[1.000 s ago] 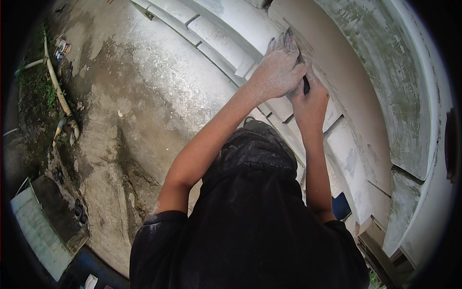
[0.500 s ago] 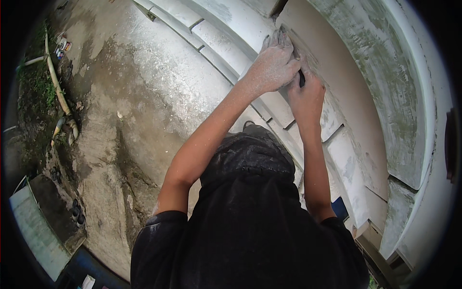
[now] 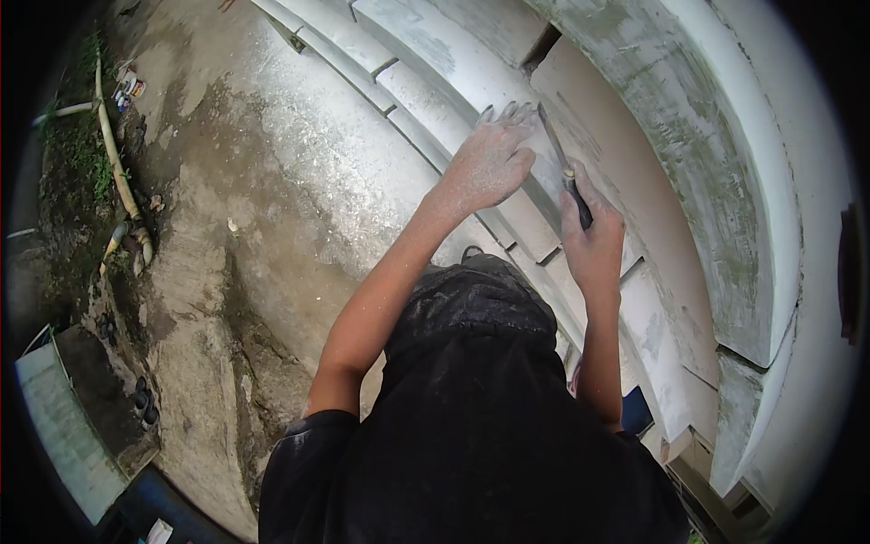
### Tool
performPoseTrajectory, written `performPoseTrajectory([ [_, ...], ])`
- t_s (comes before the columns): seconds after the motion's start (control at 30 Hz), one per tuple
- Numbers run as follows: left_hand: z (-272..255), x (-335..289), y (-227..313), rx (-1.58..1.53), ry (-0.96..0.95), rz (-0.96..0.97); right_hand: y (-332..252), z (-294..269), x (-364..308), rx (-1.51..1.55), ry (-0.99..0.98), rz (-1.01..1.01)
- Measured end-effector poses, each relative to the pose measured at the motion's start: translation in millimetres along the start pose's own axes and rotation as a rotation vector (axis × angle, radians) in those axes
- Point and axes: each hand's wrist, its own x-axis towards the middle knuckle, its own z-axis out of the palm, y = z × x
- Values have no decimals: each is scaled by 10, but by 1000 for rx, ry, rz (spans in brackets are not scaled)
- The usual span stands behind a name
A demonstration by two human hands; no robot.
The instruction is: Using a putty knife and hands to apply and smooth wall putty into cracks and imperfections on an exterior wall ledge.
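My right hand (image 3: 598, 240) is closed around the dark handle of a hand tool (image 3: 578, 203) with a long, thin metal blade; whether it is a file or a knife I cannot tell. The blade slants up and left over the face of a white moulded slab (image 3: 426, 38), its tip close to my left fingertips. My left hand (image 3: 494, 161) is dusted white and lies on that slab, palm down, fingers stretched out and holding nothing. White powder also coats my right fingers.
More white slabs (image 3: 421, 95) are stacked or lined up below, with gaps between them. A curved, green-stained panel (image 3: 698, 100) rises on the right. Stained concrete ground (image 3: 272, 236) lies to the left, with a pipe (image 3: 107, 150) along plants at its edge.
My hands were close together further up the slab. Both have drawn back toward me and separated, and the tool's blade, hidden before, now shows. The right hand keeps its grip.
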Motion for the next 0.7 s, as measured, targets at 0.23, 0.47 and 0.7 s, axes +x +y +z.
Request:
performPoseTrajectory([
  [0.23, 72, 220, -106, 179, 95, -209, 291, -198, -641, 166, 134, 88],
  [0.47, 666, 173, 624, 224, 17, -204, 532, -300, -951, 172, 242, 158],
  [0.7, 1062, -205, 1331, 25, -43, -128, 489, -332, -1293, 149, 233, 181],
])
